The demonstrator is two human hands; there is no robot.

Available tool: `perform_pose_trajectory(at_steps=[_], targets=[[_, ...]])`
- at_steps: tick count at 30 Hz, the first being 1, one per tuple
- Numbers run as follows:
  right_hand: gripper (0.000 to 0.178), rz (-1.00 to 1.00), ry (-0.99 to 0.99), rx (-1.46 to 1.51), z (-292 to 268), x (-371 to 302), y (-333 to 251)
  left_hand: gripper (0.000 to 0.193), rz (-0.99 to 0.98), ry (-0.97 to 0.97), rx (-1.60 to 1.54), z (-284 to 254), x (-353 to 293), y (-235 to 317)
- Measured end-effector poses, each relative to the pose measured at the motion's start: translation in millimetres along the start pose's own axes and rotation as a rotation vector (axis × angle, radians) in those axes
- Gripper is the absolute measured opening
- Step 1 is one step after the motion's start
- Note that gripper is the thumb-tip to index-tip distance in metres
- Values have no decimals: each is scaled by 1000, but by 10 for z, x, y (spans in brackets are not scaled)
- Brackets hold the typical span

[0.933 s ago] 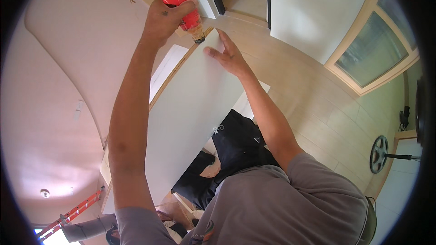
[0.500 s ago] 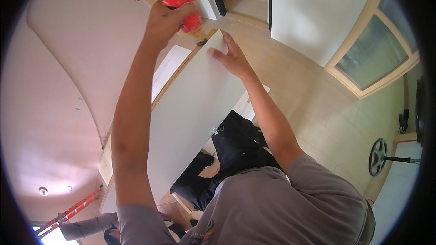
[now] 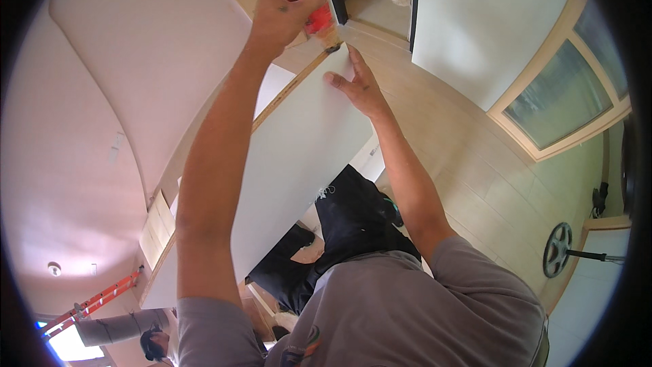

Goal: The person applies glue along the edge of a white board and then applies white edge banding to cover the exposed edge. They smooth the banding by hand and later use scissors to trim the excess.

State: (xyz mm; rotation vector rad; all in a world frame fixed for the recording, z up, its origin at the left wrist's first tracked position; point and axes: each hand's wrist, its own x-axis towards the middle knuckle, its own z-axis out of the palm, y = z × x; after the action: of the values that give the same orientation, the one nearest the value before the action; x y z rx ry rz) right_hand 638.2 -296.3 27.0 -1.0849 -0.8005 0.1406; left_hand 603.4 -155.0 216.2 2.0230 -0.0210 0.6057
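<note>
My left hand is closed around a glue bottle with a red label and amber contents. The bottle is tipped nozzle-down, its dark tip at the raw brown edge of a long white board, close to the far corner. That board slants across in front of me, from the far end down to the lower left above my lap. My right hand grips its far corner, thumb on the white face and fingers round the end. Whether glue is coming out is too small to make out.
An orange ladder and a grey roll are at lower left, near another person. Wood-framed glass panels stand on the right. Below them is a grey spoked wheel. Tan tiles cover the floor.
The bottle's tip has gone along the edge to the board's far corner, carried by my left hand. My right hand still holds the corner. The whole view has shifted slightly.
</note>
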Motion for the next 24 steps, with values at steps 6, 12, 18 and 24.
perform_pose_trajectory(at_steps=[6, 12, 18, 24], targets=[[82, 25, 50, -23, 33, -15, -73, 37, -94, -51, 52, -364, -413, 249], [82, -9, 42, -106, 11, 16, 34, 38, 30, 38, -81, -121, -153, -37], [86, -12, 41, -38, -14, -21, -8, 42, 31, 32, -13, 174, 73, 43], [91, -16, 2, -99, -39, -51, -117, 41, -43, 5, 23, -191, -193, 93]])
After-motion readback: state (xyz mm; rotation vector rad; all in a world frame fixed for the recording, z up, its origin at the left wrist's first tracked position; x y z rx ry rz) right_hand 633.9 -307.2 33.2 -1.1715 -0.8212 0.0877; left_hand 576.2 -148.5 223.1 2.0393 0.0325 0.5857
